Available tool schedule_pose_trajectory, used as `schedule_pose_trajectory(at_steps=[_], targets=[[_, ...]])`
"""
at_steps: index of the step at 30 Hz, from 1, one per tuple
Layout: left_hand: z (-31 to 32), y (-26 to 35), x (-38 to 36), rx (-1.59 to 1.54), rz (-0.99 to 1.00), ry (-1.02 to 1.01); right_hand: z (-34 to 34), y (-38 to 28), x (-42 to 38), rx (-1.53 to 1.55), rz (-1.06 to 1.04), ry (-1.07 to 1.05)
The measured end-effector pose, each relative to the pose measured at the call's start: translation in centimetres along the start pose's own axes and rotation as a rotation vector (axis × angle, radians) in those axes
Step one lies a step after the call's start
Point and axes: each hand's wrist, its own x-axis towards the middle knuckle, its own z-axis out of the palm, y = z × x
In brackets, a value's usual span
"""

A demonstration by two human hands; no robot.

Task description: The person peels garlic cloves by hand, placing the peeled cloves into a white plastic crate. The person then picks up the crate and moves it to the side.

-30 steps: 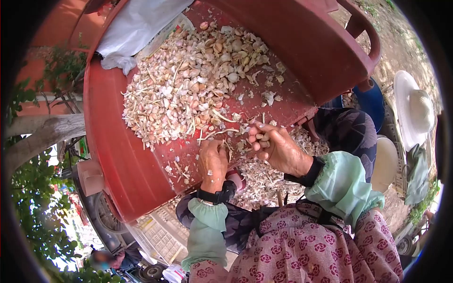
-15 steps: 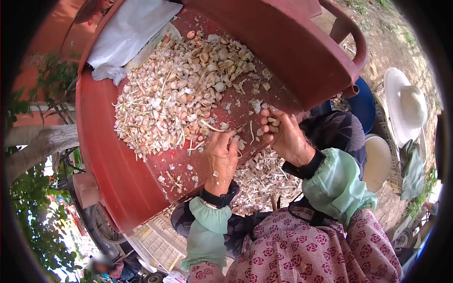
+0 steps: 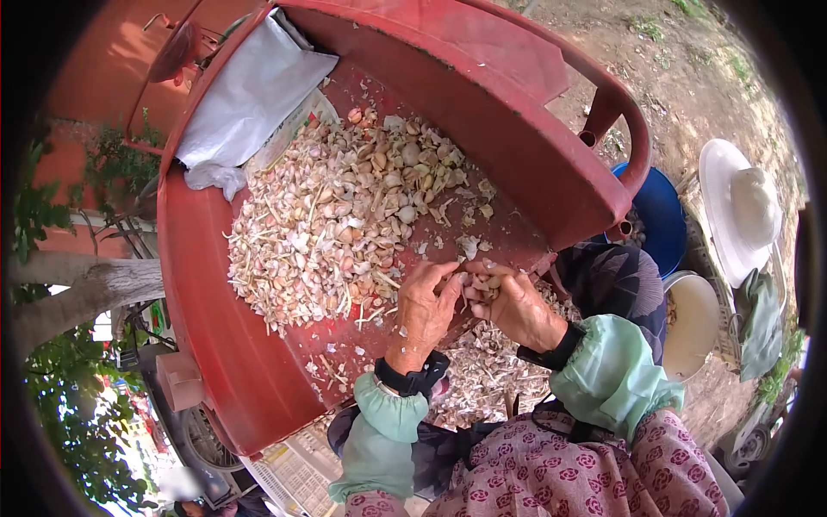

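My left hand and my right hand meet at the fingertips over the near edge of the red metal cart bed. Several garlic cloves lie cupped in the curled fingers of my right hand. My left thumb and fingers pinch close against them; what is between those tips is too small to make out. To the left of my hands, a large heap of garlic cloves with dry stems and skins covers the bed.
A white plastic sack lies in the bed's far left corner. Garlic skins are piled below the near edge. On the right stand a blue bucket, a whitish bucket and a white sun hat. A tree trunk is at left.
My left hand has come up and right from the bed's edge to meet my right hand. The right hand has lowered slightly, still holding cloves. The view has shifted.
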Motion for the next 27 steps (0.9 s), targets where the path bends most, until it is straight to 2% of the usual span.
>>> schedule_pose_trajectory(at_steps=[2,4,6,8,10,12,14,16,18,19,20,22,24,26,27], targets=[[0.1,-0.5,1.1,0.028,-0.06,0.081,-0.6,-0.2,0.1,0.042,0.078,0.04],[0.1,-2.4,2.8,0.174,0.085,0.23,0.3,-1.1,-0.1,0.063,0.072,0.103],[-0.1,-3.8,4.9,0.237,0.121,0.251,-0.6,-1.2,0.2,0.266,0.133,-0.021],[0.0,-4.6,6.7,0.669,0.248,0.291,-0.5,-1.6,0.5,0.243,0.166,-0.003],[0.2,-4.9,7.4,0.679,0.242,0.228,-0.2,-1.6,0.6,0.233,0.218,0.063],[0.6,-4.6,7.6,0.635,0.0,0.042,0.2,-1.7,0.9,0.21,0.218,0.094],[0.5,-4.6,7.1,0.608,0.022,0.029,0.7,-1.8,0.5,0.168,0.169,0.168],[0.5,-5.0,6.3,0.581,0.036,0.019,0.5,-2.1,0.6,0.16,0.207,0.126],[0.3,-4.9,5.6,0.0,-0.133,0.107,0.5,-2.2,0.5,0.147,0.178,0.039],[-0.2,-4.8,4.6,-0.243,-0.296,0.055,0.8,-2.4,0.3,0.158,0.191,0.058],[-0.6,-4.1,3.8,-0.245,-0.303,0.054,0.7,-2.2,0.3,0.158,0.197,0.062],[-1.5,-2.8,2.5,-0.647,-0.358,0.012,0.4,-1.8,0.3,0.12,0.183,0.034],[-2.2,-1.7,1.5,-0.714,-0.407,-0.002,0.9,-1.8,0.3,0.095,0.192,0.031],[-2.4,-1.0,0.6,-1.125,-0.344,-0.006,1.0,-1.5,0.2,0.076,0.173,-0.008],[-2.7,-0.3,0.3,-1.197,-0.377,0.008,1.2,-1.4,0.1,0.074,0.175,-0.01]])
